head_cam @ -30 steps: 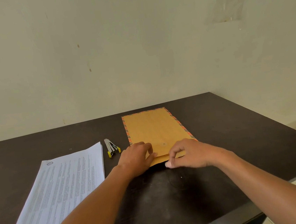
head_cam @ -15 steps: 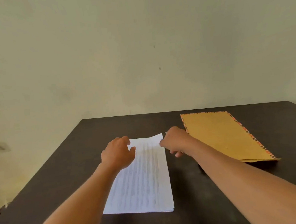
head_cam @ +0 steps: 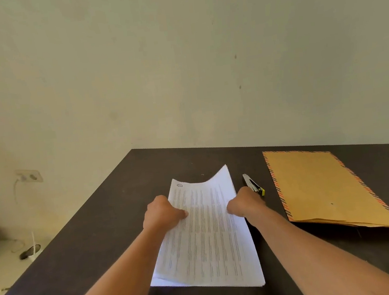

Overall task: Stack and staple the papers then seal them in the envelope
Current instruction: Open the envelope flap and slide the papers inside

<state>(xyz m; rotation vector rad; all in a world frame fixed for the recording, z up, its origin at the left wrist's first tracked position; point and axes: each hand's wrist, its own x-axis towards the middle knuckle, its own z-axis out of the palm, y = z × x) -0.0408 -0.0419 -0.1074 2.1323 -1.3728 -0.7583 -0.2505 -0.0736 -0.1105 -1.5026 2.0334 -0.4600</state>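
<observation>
The table (head_cam: 96, 229) has a dark, matte top. Three items lie on it. The printed papers (head_cam: 208, 242) sit at centre, near edge on the surface, far corners curled upward. The stapler (head_cam: 252, 184), yellow at one end, lies just beside them on the right. The brown, stripe-bordered envelope (head_cam: 318, 189) lies flat farther right, apart from the stapler.

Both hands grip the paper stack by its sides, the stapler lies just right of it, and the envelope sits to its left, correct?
No. In the head view the envelope lies to the right, beyond the stapler. The left hand and right hand do grip the paper stack by its sides.
</observation>
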